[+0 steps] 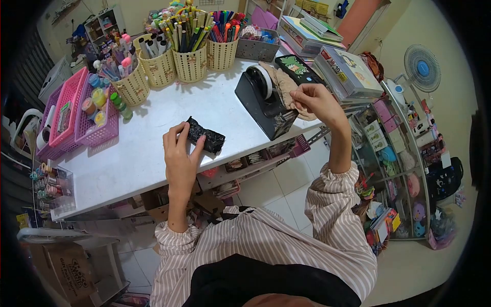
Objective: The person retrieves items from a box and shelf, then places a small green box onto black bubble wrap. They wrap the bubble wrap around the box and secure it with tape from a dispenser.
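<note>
A small black plastic-wrapped package (pixel 206 137) lies on the white table near its front edge. My left hand (pixel 179 151) grips its left end between thumb and fingers. Over the right part of the table, my right hand (pixel 320 106) is raised with thumb and fingertips pinched together; anything between them is too small to make out. Just left of that hand stands a black tape dispenser (pixel 261 105) with a roll of tape (pixel 264 82) in it. Behind the dispenser lies a crumpled tan cloth (pixel 282 84), partly hidden by the right hand.
Perforated cups of pens and markers (pixel 190 64) line the table's back. Pink and purple baskets (pixel 97 128) with small jars stand left, beside a green bottle (pixel 121 106). A black case with a green picture (pixel 299 70) and stacked boxes (pixel 348 74) sit at the right.
</note>
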Demonstrator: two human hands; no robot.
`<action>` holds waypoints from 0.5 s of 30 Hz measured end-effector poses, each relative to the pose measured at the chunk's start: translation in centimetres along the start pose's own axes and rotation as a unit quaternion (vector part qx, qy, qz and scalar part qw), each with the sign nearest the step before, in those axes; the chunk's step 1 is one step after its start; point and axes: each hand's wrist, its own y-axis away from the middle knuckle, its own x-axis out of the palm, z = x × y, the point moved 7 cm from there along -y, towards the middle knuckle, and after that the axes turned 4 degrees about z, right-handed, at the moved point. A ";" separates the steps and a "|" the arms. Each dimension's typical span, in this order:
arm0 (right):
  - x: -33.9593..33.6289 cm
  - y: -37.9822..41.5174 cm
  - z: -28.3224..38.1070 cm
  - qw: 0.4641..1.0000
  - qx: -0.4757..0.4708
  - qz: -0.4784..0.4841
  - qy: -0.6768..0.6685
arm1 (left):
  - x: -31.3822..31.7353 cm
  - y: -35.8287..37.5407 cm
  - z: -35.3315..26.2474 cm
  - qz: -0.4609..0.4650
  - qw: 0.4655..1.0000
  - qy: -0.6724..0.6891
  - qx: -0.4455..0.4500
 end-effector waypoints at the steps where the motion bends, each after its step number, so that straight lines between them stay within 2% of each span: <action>1: 0.0 0.6 0.0 1.000 0.012 -0.011 -0.013 | 0.0 0.0 0.1 0.003 1.000 0.005 -0.005; 4: -0.8 3.3 0.0 0.998 -0.007 -0.049 -0.038 | -0.1 0.0 0.1 0.009 1.000 0.011 -0.017; 6: -0.5 4.8 -1.8 0.994 0.021 -0.080 -0.074 | 0.0 0.0 0.1 0.013 1.000 0.014 -0.019; 8: 0.8 5.8 -4.2 0.982 0.029 -0.123 -0.138 | 0.0 0.0 0.1 0.003 1.000 0.014 -0.011; 10: 2.9 5.9 -7.0 0.954 0.020 -0.128 -0.270 | 0.0 -0.1 -0.1 0.004 1.000 0.007 -0.007; 11: 4.3 5.7 -8.0 0.954 0.021 -0.129 -0.270 | 0.0 -0.1 0.0 0.005 1.000 0.005 -0.014; 13: 6.5 5.3 -9.2 0.872 -0.025 -0.182 -0.454 | 0.1 0.0 0.0 0.011 1.000 0.001 -0.017; 14: 7.4 5.0 -9.2 0.870 -0.025 -0.185 -0.457 | 0.1 0.1 0.0 0.009 1.000 0.004 -0.021; 15: 8.2 4.6 -9.2 0.833 -0.040 -0.188 -0.519 | 0.2 0.1 0.1 0.008 1.000 0.007 -0.025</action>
